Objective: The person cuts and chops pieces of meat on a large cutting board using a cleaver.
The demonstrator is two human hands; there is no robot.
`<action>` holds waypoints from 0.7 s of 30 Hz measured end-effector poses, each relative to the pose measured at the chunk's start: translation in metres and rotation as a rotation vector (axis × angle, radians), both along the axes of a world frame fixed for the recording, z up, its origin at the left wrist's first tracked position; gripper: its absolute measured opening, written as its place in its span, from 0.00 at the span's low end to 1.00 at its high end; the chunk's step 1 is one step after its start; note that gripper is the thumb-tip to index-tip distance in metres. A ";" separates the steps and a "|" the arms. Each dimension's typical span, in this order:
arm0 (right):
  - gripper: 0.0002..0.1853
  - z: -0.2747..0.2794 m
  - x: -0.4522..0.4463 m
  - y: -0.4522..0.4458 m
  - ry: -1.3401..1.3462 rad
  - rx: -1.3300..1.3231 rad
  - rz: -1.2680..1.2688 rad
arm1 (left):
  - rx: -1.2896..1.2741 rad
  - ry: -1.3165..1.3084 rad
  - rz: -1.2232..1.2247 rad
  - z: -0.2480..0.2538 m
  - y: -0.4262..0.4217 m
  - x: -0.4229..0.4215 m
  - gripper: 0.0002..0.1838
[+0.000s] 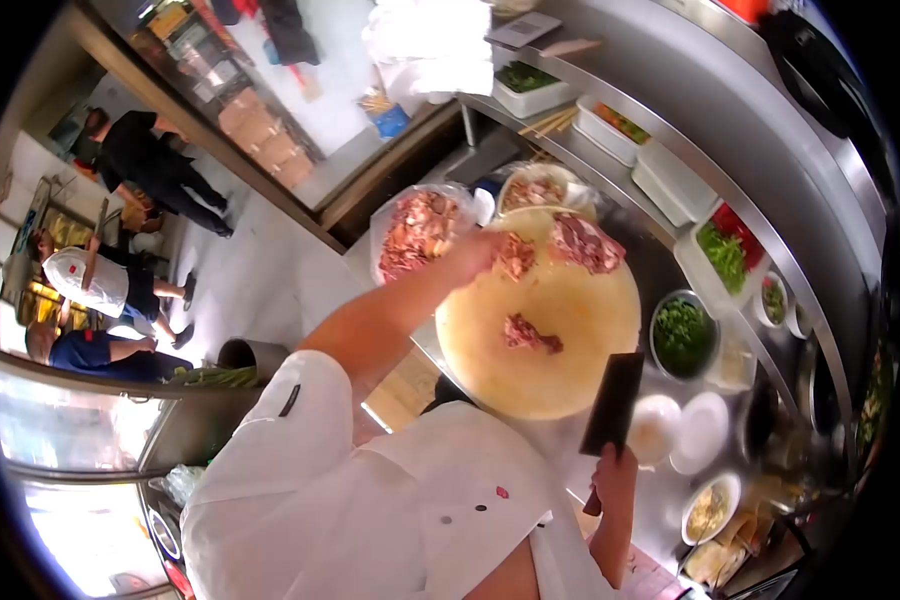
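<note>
My right hand [614, 480] is closed around the handle of a cleaver [612, 400], its broad dark blade upright beside the board's right edge. At the far left of a round cutting board [570, 375], my left hand [478, 254] reaches to a small heap of chopped meat [516, 257]. Its fingers are blurred, so I cannot tell whether they grip any of it. A larger chunk of raw meat [586, 243] lies at the board's far right. Near the middle of the board sits another small piece of meat [532, 334].
A plastic-lined container of meat pieces [420, 228] stands left of the board, and a bowl of meat [536, 190] behind it. To the right are a bowl of chopped greens [683, 330], white plates [700, 433] and a shelf with vegetable tubs [725, 258]. Several people are at left.
</note>
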State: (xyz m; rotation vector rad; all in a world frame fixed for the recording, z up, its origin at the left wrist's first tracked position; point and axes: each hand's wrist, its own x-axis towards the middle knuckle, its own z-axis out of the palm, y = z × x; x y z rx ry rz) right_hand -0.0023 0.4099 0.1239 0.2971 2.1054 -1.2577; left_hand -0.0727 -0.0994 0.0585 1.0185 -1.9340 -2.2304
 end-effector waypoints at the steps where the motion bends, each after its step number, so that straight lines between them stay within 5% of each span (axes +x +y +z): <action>1: 0.14 0.001 0.003 0.002 -0.002 0.004 -0.002 | 0.150 0.065 0.122 0.013 -0.007 -0.022 0.11; 2: 0.15 -0.002 0.006 0.002 -0.002 0.006 -0.004 | 0.437 0.167 0.122 -0.008 -0.029 -0.047 0.13; 3: 0.15 -0.001 0.008 0.003 -0.006 0.011 -0.005 | 0.266 0.061 0.206 0.023 -0.021 -0.060 0.17; 7: 0.15 0.004 0.017 0.001 -0.026 -0.003 -0.024 | -0.148 -0.031 0.222 0.003 -0.032 -0.083 0.16; 10: 0.16 0.000 0.023 0.003 -0.013 0.036 -0.018 | -0.834 0.050 -0.142 -0.030 0.007 -0.032 0.15; 13: 0.16 -0.004 0.023 0.007 0.025 0.082 0.028 | -0.908 0.096 -0.517 -0.040 0.041 0.024 0.19; 21: 0.15 -0.022 -0.003 0.009 0.054 0.138 0.125 | -0.828 0.034 -0.581 -0.029 0.096 0.082 0.27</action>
